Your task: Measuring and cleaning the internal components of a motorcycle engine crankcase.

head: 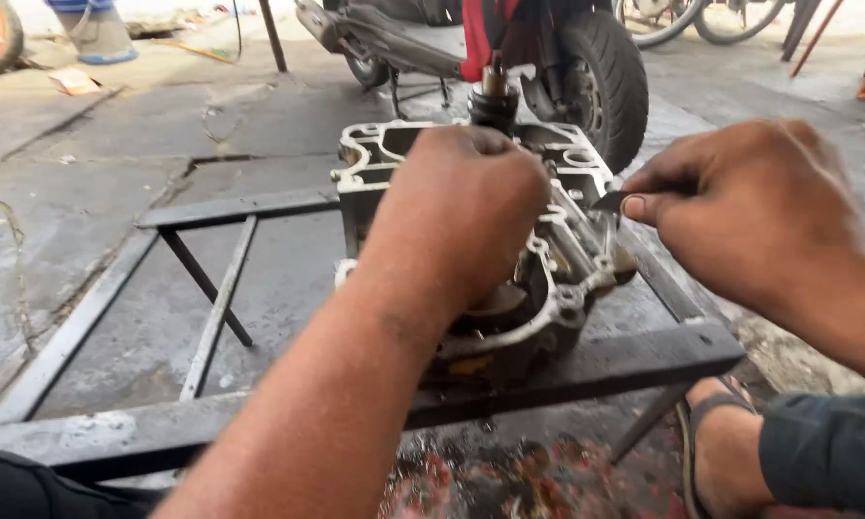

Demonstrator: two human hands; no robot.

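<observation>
A silver metal engine case (pixel 567 259) rests on a dark steel frame stand (pixel 644 356), with a shaft (pixel 495 91) sticking up at its far end. My left hand (pixel 461 216) is clenched over the middle of the case, and what its fingers grip is hidden. My right hand (pixel 740 211) pinches a small thin metal blade (pixel 608 200) between thumb and fingers, its tip at the case's right rim.
A scooter (pixel 548 48) is parked right behind the stand, its rear tyre (pixel 601 82) close to the case. Concrete floor shows through the open frame. My sandalled foot (pixel 721 442) sits at lower right. Another person's feet (pixel 91 34) stand far left.
</observation>
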